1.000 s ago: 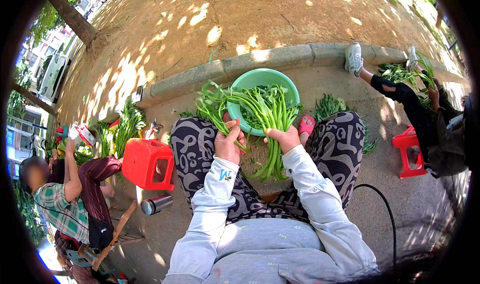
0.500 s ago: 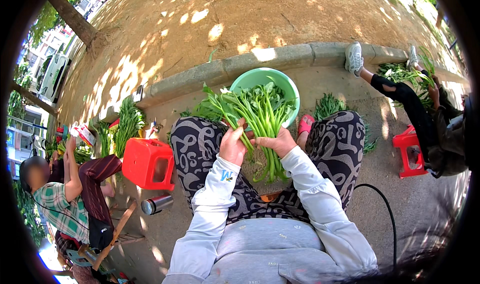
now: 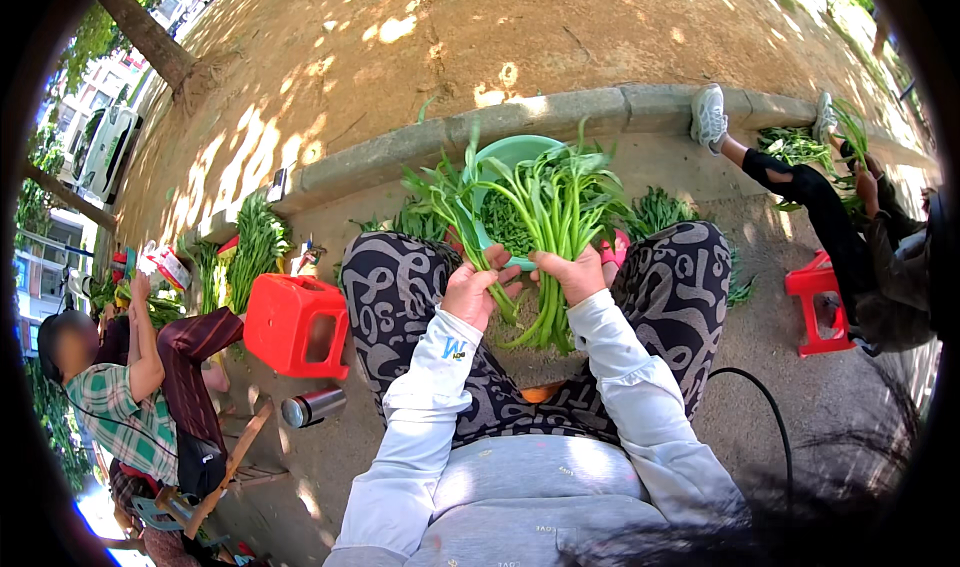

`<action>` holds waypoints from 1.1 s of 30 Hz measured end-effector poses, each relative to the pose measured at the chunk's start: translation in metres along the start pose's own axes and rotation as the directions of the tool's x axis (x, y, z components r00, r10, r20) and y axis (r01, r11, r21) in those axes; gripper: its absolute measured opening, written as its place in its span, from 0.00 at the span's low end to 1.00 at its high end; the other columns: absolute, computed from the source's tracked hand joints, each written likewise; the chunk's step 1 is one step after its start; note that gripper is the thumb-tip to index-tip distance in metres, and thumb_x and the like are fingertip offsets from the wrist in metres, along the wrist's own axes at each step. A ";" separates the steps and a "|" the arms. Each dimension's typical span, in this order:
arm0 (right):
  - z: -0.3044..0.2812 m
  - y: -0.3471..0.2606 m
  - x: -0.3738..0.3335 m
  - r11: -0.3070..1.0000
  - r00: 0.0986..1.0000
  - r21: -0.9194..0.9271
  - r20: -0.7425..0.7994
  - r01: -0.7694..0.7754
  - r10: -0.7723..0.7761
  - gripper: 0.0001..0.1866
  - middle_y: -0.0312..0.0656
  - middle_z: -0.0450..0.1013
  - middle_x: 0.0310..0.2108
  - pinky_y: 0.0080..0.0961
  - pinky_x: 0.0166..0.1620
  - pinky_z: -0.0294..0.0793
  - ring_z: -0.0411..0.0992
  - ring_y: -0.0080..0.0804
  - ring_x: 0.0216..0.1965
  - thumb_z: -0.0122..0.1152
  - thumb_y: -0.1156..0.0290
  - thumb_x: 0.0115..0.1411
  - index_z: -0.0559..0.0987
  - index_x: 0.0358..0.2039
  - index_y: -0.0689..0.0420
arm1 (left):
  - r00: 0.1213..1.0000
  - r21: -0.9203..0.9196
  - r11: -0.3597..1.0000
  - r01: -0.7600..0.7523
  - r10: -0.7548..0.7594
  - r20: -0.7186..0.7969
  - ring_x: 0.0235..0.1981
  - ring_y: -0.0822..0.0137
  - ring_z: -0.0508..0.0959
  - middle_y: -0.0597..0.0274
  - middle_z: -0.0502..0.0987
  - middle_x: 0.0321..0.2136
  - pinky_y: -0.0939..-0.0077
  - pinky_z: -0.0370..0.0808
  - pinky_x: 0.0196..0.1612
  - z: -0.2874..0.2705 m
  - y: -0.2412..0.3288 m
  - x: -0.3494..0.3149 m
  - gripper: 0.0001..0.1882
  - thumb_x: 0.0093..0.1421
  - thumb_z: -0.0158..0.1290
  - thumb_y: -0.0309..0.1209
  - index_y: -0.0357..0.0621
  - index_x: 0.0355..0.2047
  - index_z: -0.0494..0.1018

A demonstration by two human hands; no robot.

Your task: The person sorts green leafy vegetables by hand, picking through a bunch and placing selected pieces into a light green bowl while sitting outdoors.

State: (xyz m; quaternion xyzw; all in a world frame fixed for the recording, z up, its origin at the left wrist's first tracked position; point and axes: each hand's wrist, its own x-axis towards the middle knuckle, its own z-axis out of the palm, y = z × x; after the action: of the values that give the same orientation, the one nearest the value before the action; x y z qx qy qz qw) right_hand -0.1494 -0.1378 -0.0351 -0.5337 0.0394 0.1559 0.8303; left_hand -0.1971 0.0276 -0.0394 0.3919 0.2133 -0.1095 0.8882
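Observation:
My right hand [image 3: 572,275] is closed round a thick bunch of water spinach [image 3: 562,215], its leaves pointing away from me and its pale stem ends hanging below. A thinner bunch of water spinach [image 3: 450,207] is gripped in my left hand [image 3: 475,289], a little apart from the other. Both are held up between my knees. Beyond them stands a light green basin [image 3: 520,149], partly hidden by the leaves, with more greens inside.
Piles of greens [image 3: 660,212] lie on the ground past both knees. A red stool [image 3: 290,325] and a metal thermos [image 3: 314,407] are at my left, another red stool [image 3: 820,305] at my right. A stone curb [image 3: 590,112] runs beyond. Other people sit on both sides.
My hands have moved apart, and the greens have parted into two separate bunches. The larger one has swung right with my right hand, so the basin's inside shows between them.

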 end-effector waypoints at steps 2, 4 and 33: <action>0.000 0.013 0.000 0.998 0.997 0.048 0.064 0.034 -0.037 0.13 0.38 0.74 0.28 0.19 0.27 0.71 0.71 0.22 0.23 0.59 0.81 0.47 0.74 0.35 0.62 | 0.994 -0.007 1.000 0.007 -0.006 0.105 0.43 0.60 0.73 0.58 0.71 0.42 0.59 0.70 0.45 0.002 -0.003 0.002 0.16 0.57 0.42 0.22 0.38 0.47 0.65; 0.004 0.011 -0.004 1.000 0.987 -0.029 0.163 0.001 0.004 0.17 0.38 0.74 0.31 0.19 0.30 0.72 0.72 0.22 0.28 0.60 0.81 0.45 0.73 0.39 0.62 | 0.979 0.011 1.000 0.012 -0.014 0.203 0.40 0.63 0.73 0.59 0.71 0.42 0.64 0.70 0.42 -0.002 -0.004 0.002 0.14 0.59 0.43 0.26 0.39 0.46 0.66; 0.013 0.000 -0.014 0.828 0.866 -0.494 0.499 0.266 0.019 0.31 0.46 0.72 0.41 0.26 0.46 0.68 0.70 0.33 0.42 0.63 0.71 0.43 0.66 0.49 0.64 | 0.986 0.022 0.998 -0.063 0.059 0.157 0.39 0.70 0.73 0.65 0.74 0.39 0.76 0.71 0.43 0.010 -0.020 -0.001 0.20 0.49 0.55 0.22 0.41 0.44 0.70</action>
State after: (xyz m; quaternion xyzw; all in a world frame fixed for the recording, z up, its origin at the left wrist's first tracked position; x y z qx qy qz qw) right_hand -0.1643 -0.1288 -0.0262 -0.6935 -0.2512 0.2327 0.6339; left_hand -0.2019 0.0070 -0.0459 0.4003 0.1294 -0.1155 0.8998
